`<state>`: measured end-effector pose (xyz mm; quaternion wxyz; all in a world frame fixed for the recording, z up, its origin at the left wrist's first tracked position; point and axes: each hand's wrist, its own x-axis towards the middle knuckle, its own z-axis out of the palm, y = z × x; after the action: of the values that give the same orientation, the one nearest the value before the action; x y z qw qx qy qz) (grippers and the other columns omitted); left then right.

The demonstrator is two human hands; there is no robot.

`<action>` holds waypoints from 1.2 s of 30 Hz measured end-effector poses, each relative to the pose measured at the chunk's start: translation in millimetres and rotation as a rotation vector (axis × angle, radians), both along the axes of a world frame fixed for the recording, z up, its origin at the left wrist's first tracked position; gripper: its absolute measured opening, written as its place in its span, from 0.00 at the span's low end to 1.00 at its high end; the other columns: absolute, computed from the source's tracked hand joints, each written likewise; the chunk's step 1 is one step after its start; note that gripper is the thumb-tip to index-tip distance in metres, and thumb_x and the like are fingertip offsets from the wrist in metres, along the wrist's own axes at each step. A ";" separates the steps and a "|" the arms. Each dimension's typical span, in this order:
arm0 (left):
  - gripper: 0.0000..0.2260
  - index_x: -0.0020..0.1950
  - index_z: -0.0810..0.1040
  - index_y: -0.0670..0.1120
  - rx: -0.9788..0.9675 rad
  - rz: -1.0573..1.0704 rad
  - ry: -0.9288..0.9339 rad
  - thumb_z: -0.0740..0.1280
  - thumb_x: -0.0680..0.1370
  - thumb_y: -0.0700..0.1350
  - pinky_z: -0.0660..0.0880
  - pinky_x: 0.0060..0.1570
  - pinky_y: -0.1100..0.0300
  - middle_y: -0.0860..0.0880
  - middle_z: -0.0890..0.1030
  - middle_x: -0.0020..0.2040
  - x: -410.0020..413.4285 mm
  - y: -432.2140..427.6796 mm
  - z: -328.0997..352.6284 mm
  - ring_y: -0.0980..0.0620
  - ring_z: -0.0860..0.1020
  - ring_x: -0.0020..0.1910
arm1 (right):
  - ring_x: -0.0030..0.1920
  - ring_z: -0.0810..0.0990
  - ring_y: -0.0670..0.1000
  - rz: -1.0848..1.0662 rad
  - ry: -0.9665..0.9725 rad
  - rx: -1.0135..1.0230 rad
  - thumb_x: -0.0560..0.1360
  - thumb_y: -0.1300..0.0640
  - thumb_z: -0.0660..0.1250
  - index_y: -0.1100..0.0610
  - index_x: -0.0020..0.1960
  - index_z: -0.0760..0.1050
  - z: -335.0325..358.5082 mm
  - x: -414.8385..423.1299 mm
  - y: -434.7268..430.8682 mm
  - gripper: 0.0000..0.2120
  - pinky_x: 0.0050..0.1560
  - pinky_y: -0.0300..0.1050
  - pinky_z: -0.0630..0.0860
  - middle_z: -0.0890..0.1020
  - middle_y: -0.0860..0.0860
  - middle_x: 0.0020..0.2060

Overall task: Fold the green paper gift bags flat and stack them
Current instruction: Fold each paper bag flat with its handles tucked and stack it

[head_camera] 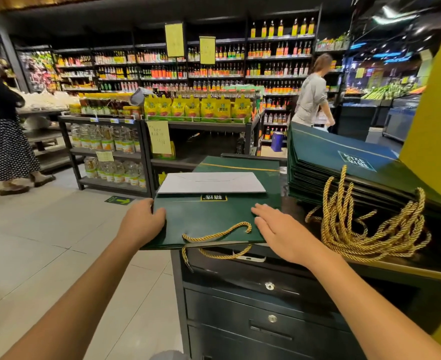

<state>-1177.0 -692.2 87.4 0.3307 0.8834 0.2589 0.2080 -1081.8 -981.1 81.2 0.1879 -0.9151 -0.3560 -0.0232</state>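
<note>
Supermarket aisles filled the background: shelves of bottles (240, 66), yellow pouches (193, 107), and two shoppers well apart from the work. Up front stood a dark cabinet whose worktop (293, 201) carried everything, with locked drawers (268, 287) below.

One green bag (209, 219) lay flat with its long axis running left to right across the person. Its gold rope handle (219, 232) pointed toward the person, and its left end overhung the worktop edge. A white panel (211, 183) showed at its far side.

The left grip (144, 222) held the bag's left edge, thumb on top, while the right grip (279, 229) lay flat with straight fingers pressing the right end.

The stack of folded bags (344, 157) sat to the right, just beside the flattened one, with its tangle of rope handles (364, 229) spilling forward. The coming move probably called for a sideways carry to the right. The right grip was the nearer one to the stack, and the loose ropes could snag.
</note>
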 end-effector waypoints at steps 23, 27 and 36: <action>0.04 0.53 0.82 0.51 0.452 -0.870 0.185 0.70 0.80 0.48 0.73 0.50 0.65 0.53 0.80 0.50 31.0 -110.7 44.4 0.57 0.77 0.49 | 0.79 0.62 0.50 -0.018 -0.011 0.049 0.87 0.54 0.51 0.55 0.78 0.65 -3.2 4.9 -1.5 0.21 0.77 0.45 0.57 0.66 0.51 0.78; 0.02 0.51 0.78 0.51 0.440 -0.858 0.169 0.67 0.82 0.45 0.73 0.50 0.64 0.54 0.79 0.49 32.0 -106.9 40.8 0.58 0.76 0.48 | 0.76 0.66 0.52 -0.025 -0.014 0.043 0.87 0.54 0.51 0.54 0.77 0.66 -1.8 2.9 -0.9 0.20 0.75 0.49 0.62 0.69 0.51 0.76; 0.04 0.53 0.72 0.46 -0.356 -0.600 -0.287 0.59 0.85 0.43 0.80 0.44 0.63 0.42 0.80 0.53 29.2 -96.6 39.9 0.52 0.81 0.49 | 0.79 0.61 0.49 -0.034 -0.006 0.056 0.87 0.53 0.51 0.53 0.79 0.65 -3.2 4.4 -0.7 0.21 0.78 0.46 0.56 0.66 0.49 0.78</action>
<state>-1147.9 -788.8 127.3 0.5584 0.8103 -0.0281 0.1754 -1077.4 -981.9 78.0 0.2119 -0.9154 -0.3400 -0.0389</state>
